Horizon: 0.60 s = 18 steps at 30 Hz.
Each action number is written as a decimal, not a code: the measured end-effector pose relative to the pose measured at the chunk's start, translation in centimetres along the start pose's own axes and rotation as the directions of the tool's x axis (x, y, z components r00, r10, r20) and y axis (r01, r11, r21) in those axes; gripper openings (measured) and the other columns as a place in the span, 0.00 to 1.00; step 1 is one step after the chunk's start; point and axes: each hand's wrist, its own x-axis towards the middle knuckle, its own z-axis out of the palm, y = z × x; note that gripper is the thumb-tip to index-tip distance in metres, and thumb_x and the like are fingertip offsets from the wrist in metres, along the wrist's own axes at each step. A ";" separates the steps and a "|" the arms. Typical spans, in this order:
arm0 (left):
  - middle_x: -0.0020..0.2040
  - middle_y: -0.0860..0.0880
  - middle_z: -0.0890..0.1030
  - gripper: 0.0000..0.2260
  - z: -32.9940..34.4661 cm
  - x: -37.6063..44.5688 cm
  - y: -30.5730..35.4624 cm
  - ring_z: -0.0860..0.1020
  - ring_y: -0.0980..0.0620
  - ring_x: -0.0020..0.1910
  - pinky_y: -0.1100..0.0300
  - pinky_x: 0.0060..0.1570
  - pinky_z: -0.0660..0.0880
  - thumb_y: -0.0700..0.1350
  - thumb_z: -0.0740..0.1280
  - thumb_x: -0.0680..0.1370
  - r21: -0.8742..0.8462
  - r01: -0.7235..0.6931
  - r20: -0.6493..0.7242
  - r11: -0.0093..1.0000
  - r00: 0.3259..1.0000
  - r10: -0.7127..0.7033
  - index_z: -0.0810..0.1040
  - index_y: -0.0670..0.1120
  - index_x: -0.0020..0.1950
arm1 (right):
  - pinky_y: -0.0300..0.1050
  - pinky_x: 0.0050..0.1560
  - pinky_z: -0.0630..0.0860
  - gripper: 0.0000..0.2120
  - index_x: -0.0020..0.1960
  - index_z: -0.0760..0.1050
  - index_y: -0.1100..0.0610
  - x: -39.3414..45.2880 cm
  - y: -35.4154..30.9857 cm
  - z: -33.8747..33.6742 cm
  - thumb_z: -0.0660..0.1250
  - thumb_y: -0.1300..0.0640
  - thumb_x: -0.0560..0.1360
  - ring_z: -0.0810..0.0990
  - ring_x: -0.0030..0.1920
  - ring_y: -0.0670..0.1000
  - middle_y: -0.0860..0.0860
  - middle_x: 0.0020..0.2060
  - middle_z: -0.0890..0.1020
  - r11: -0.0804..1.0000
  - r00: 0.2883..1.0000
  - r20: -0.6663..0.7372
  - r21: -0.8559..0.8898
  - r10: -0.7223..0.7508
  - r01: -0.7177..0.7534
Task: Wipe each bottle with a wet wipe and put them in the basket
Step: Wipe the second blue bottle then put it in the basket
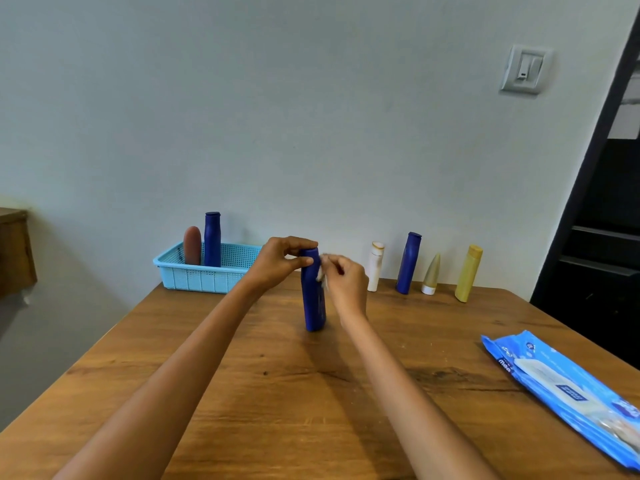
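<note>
A dark blue bottle (313, 303) stands upright in the middle of the wooden table (277, 393). My left hand (280, 263) grips its top. My right hand (343, 284) holds a white wet wipe (322, 271) against the bottle's upper right side. At the back left, a light blue basket (194, 275) holds a brown bottle (192, 245) and a blue bottle (212, 239), both upright. Along the wall at the right stand a white bottle (375, 266), another blue bottle (408, 263), a small beige tube (431, 274) and a yellow bottle (468, 273).
A blue pack of wet wipes (564, 386) lies near the table's right edge. A wall runs just behind the table, with a switch plate (524, 69) high at the right. Dark shelving (602, 237) stands to the right, and a wooden piece (14, 251) to the left.
</note>
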 end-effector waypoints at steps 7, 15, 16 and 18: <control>0.55 0.47 0.80 0.12 -0.2 0.2 -0.3 0.78 0.51 0.51 0.70 0.50 0.72 0.37 0.67 0.76 0.090 0.000 -0.034 0.996 0.999 0.003 0.79 0.42 0.59 | 0.37 0.47 0.76 0.15 0.64 0.75 0.57 -1.7 0.9 1.6 0.60 0.54 0.80 0.80 0.51 0.48 0.51 0.52 0.83 0.983 0.984 -0.037 -0.071 -0.174 0.171; 0.52 0.47 0.81 0.11 -0.4 0.5 -0.5 0.81 0.50 0.46 0.58 0.51 0.77 0.42 0.70 0.74 0.064 0.069 -0.084 0.996 0.994 -0.063 0.82 0.44 0.56 | 0.37 0.52 0.76 0.13 0.60 0.78 0.57 -1.1 -0.4 1.5 0.64 0.56 0.78 0.80 0.55 0.47 0.50 0.54 0.83 0.998 0.993 -0.102 0.022 -0.055 0.058; 0.51 0.47 0.82 0.11 -0.3 0.5 -0.4 0.81 0.51 0.44 0.59 0.50 0.78 0.43 0.71 0.73 0.049 0.077 -0.095 0.996 0.993 -0.072 0.82 0.44 0.55 | 0.37 0.52 0.76 0.13 0.60 0.79 0.57 -1.2 -0.8 1.5 0.64 0.56 0.78 0.79 0.54 0.46 0.50 0.54 0.83 0.996 0.991 -0.109 0.037 -0.080 0.084; 0.48 0.48 0.82 0.12 -0.3 0.5 -0.3 0.82 0.54 0.41 0.65 0.45 0.78 0.44 0.72 0.72 0.021 0.092 -0.112 0.996 0.990 -0.089 0.82 0.42 0.54 | 0.38 0.48 0.78 0.12 0.59 0.80 0.55 -1.5 -1.0 1.7 0.65 0.55 0.78 0.79 0.48 0.43 0.49 0.52 0.84 0.992 0.985 -0.124 0.017 -0.122 0.125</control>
